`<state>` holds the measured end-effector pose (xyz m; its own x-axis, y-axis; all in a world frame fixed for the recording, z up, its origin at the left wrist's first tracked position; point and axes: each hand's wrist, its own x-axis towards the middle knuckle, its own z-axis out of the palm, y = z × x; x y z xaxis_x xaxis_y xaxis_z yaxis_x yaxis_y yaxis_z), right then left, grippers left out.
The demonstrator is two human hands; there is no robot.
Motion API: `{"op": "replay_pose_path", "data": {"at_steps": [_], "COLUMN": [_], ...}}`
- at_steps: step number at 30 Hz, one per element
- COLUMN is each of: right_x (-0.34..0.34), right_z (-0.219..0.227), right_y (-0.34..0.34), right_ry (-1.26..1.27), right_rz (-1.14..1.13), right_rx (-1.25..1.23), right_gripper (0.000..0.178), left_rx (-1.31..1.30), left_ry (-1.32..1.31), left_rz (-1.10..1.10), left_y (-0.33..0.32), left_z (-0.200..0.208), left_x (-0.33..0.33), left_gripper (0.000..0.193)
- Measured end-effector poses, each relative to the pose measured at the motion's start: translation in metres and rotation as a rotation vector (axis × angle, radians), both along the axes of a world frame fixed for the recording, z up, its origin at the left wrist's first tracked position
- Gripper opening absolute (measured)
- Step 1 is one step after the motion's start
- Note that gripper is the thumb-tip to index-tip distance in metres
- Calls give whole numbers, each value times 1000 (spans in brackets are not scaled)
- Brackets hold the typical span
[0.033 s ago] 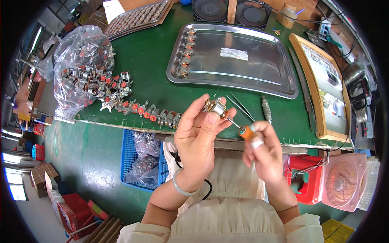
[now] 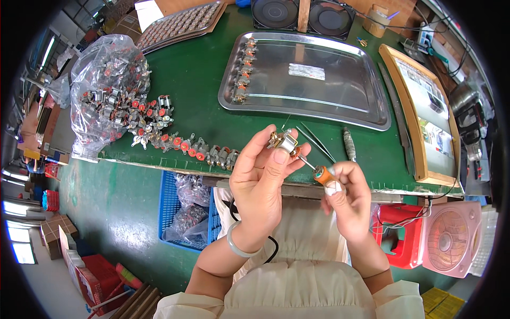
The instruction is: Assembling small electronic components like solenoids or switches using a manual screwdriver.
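Your green-topped bench runs across the view, its worn front edge just beyond your lap. Below it to your left spreads a glossy green floor, with a blue basket of bagged parts under the bench; to your right stand a red stool and a pink fan.

On the bench, a clear plastic bag spills metal parts with orange-red discs, and a trail of loose parts leads toward your left hand. A shallow metal tray lies ahead, one row of parts along its left side. Between your hands and the tray lie tweezers and a wrapped tool. A wooden-framed board rests at the right.

Your left fingers and thumb pinch a metal part above the bench's front edge. Your right hand is closed around the orange handle of a screwdriver, its shaft pointing at that part.

You cannot tell whether the screwdriver's tip is seated: the part and your left fingers hide it. The dark rim cuts off the clutter at far right.
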<state>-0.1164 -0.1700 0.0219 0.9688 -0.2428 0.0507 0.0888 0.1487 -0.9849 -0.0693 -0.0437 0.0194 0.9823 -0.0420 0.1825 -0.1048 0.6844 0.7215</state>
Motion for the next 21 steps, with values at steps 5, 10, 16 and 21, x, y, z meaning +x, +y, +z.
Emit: {"op": "replay_pose_path", "data": {"at_steps": [5,10,16,21], "right_x": [-1,3,15,19], "right_z": [-6,3,46,50], "right_y": [-17,-42,-70,-56], "right_ry": [291,-24,-447,-416], "right_rz": [214,49,-37,2], "right_rx": [166,119,-568,-597], "right_gripper": [50,29,44,48], "left_rx": [14,29,737,937], "left_ry": [-30,-41,-536,-571], "left_rz": [-42,-110,-152,-111], "left_y": [0,7,1,-7], "left_z": [-2,-5,-14,-18], "left_x": [5,8,10,9], "left_gripper": [37,35,28,29]}}
